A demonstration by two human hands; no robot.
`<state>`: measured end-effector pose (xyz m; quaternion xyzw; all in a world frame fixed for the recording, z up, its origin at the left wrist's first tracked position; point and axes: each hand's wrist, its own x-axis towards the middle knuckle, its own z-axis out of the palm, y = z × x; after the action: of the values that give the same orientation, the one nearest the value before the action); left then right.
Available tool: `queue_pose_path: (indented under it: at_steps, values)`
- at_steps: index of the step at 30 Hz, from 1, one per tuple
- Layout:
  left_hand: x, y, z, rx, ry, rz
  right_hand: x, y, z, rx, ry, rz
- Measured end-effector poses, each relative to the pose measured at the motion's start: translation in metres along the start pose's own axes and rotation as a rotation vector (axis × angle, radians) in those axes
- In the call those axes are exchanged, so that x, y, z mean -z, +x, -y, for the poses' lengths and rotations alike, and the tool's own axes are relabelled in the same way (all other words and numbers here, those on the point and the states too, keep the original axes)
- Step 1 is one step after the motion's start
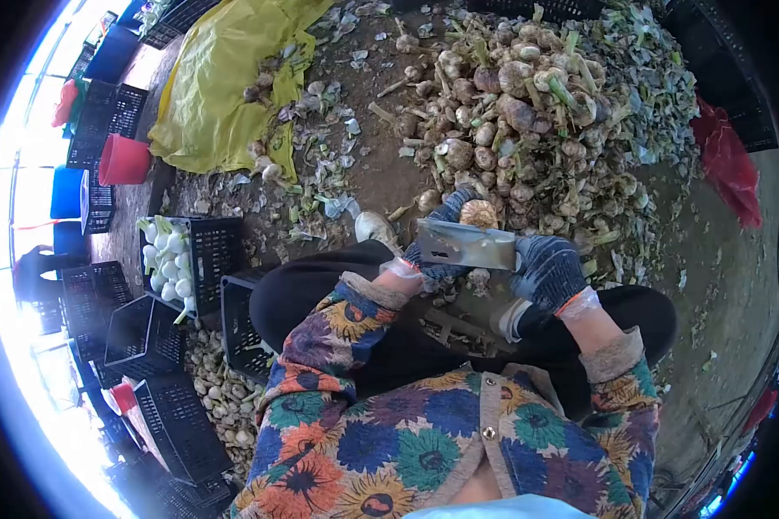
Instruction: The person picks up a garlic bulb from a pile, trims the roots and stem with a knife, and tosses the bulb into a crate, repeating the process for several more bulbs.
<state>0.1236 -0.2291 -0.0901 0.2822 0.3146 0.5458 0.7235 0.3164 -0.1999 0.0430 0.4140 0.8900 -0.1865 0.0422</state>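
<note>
My left hand (453, 206), in a dark striped knit glove, is closed around a garlic bulb (478, 214) whose cut, tan face points up. In my right hand (552, 272), gloved the same way, is a wide-bladed knife (469, 246). Its flat, stained metal blade lies across in front of the bulb and covers part of my left hand. The knife's handle is hidden inside my right fist. Just beyond both hands rises a large heap of untrimmed garlic (528, 121) with dry stalks and roots.
Leaf and skin scraps (658, 95) lie around the heap. A yellow sheet (221, 78) is at the upper left. Peeled white bulbs fill a black crate (212, 251) on the left, near more loose garlic (225, 394). A red bucket (124, 161) stands farther back.
</note>
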Motion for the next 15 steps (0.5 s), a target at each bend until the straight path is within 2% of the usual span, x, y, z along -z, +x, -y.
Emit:
queue_pose_path:
  at_steps: [1, 6, 8, 12, 13, 14, 15]
  values:
    - [-0.004, -0.004, -0.003, -0.037, 0.007, -0.005, -0.001, 0.001, -0.003, 0.0, -0.016, 0.011]
    - [-0.043, -0.025, -0.048, 0.05, 0.436, -0.058, -0.015, 0.0, -0.017, -0.037, 0.017, 0.012]
    - [-0.05, -0.029, -0.053, 0.024, 0.582, -0.065, -0.02, -0.002, -0.023, -0.037, 0.084, -0.028]
    - [-0.055, -0.033, -0.058, -0.136, 0.825, -0.045, -0.051, -0.009, -0.076, -0.201, 0.013, -0.117]
    - [-0.053, -0.028, -0.06, -0.152, 0.76, -0.07, -0.044, -0.009, -0.086, -0.219, 0.021, -0.181]
    - [-0.046, -0.021, -0.057, -0.147, 0.554, -0.122, -0.041, -0.015, -0.075, -0.226, 0.113, -0.312]
    - [-0.043, -0.017, -0.051, -0.137, 0.346, -0.194, -0.051, -0.031, -0.065, -0.129, 0.034, -0.237]
